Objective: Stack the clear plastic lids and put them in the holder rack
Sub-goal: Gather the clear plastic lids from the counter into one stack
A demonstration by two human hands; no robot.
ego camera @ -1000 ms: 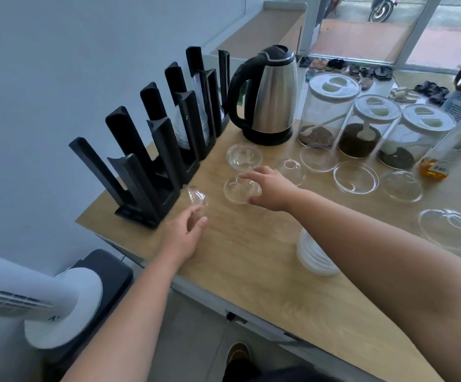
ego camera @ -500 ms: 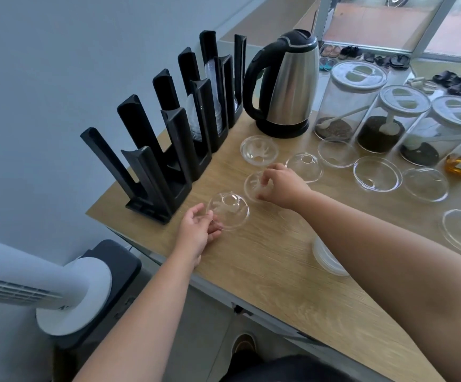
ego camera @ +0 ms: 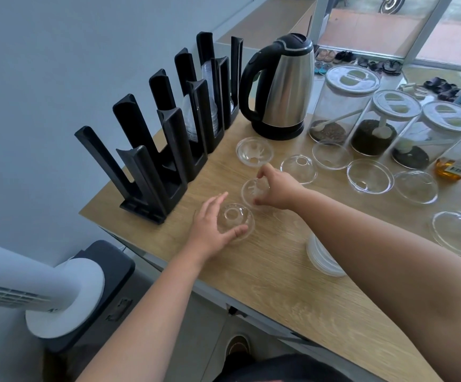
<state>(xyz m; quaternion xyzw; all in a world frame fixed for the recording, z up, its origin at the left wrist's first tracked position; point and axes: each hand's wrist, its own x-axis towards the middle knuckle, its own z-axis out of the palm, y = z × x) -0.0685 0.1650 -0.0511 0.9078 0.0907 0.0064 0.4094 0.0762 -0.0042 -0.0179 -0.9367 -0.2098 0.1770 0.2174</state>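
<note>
My left hand (ego camera: 214, 226) cups a clear dome lid (ego camera: 235, 219) that stands dome-up on the wooden table (ego camera: 292, 271). My right hand (ego camera: 275, 188) pinches the rim of a second clear lid (ego camera: 250, 192), tilted up off the table just beyond the first. Several more clear lids lie loose further back and to the right: one (ego camera: 254, 150) by the kettle, one (ego camera: 298, 169) beside my right hand, one (ego camera: 370, 176) further right. The black holder rack (ego camera: 168, 139) stands along the wall at left, with clear lids stacked in its far slots (ego camera: 210, 106).
A steel kettle (ego camera: 281, 86) stands behind the lids. Three glass jars (ego camera: 345, 106) with white tops and an oil bottle (ego camera: 456, 158) line the back right. A white stack of flat lids (ego camera: 321, 257) lies under my right forearm. A fan base (ego camera: 64, 296) sits below the table's left corner.
My left hand has set its lid down dome-up and now cups it from the near side. My right hand has tilted the second lid up by its rim.
</note>
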